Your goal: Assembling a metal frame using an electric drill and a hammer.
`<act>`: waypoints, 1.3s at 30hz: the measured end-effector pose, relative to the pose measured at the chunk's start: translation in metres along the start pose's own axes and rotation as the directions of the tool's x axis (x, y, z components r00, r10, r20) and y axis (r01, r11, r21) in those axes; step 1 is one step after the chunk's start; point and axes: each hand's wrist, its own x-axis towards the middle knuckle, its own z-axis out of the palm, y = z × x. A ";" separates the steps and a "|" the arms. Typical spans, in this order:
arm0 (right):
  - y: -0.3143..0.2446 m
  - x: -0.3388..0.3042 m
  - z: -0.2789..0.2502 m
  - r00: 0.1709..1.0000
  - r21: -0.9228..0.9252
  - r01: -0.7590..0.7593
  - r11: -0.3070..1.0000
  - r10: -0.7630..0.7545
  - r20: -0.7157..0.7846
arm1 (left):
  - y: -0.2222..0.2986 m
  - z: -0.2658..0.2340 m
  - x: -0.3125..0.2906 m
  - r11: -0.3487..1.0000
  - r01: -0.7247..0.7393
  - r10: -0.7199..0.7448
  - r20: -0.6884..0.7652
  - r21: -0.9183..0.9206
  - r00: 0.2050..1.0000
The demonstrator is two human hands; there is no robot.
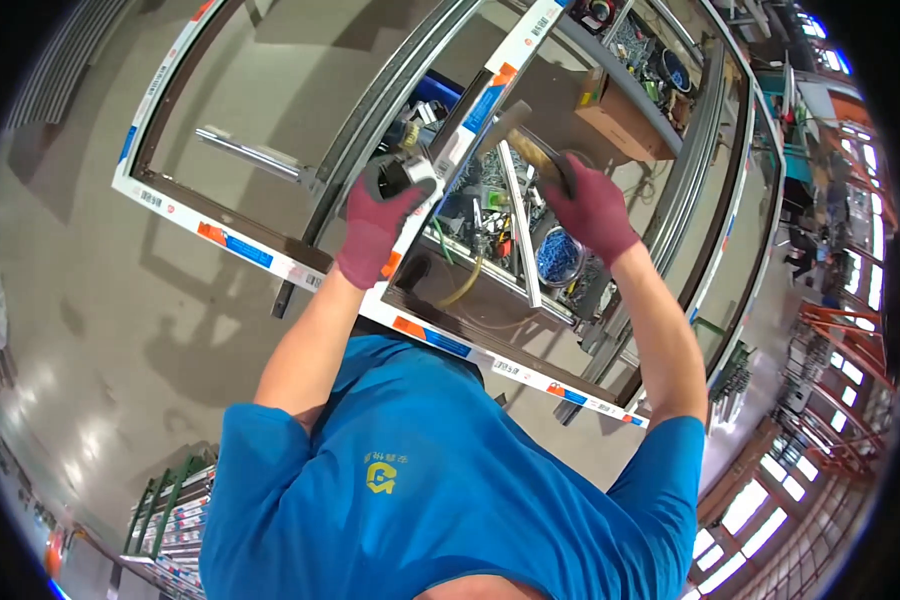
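Note:
My left hand (pixel 378 215), in a maroon glove with a dark palm, is closed around a small black and silver-white block (pixel 402 178). It holds the block against the middle bar (pixel 490 95) of a large frame wrapped in white film with orange and blue patches. My right hand (pixel 592 205), gloved alike, grips the handle of a hammer (pixel 533 150). The grey hammer head points up and left, apart from the block. The frame's near bar (pixel 440 340) runs just in front of my body.
Below the frame, metal rails (pixel 395 85) carry trays of loose fittings. A round tub of blue screws (pixel 558 255) and a pale metal strip (pixel 519 222) are under my right hand. A cardboard box (pixel 625 115) stands farther back. A metal bar (pixel 250 152) juts out left.

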 end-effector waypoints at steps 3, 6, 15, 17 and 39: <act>-0.024 0.056 -0.022 0.990 0.073 0.051 0.996 -0.060 0.124 | 0.010 -0.003 0.035 0.935 0.084 -0.102 -0.033 -0.343 0.994; -0.045 0.105 -0.034 0.941 -0.049 0.083 0.995 -0.062 0.333 | -0.012 -0.013 0.077 0.971 0.052 -0.074 -0.083 -0.233 0.994; -0.040 0.177 -0.054 0.864 -0.257 0.142 0.956 0.007 0.504 | -0.042 0.016 0.132 0.934 0.056 -0.134 -0.200 -0.354 0.971; -0.039 0.182 -0.061 0.832 -0.252 0.102 0.962 0.057 0.552 | -0.036 0.026 0.138 0.890 0.018 -0.141 -0.237 -0.456 0.961; 0.010 0.113 -0.051 0.817 0.540 -0.574 0.616 0.386 0.428 | -0.050 0.077 0.206 0.955 0.222 -0.219 0.038 -0.195 0.975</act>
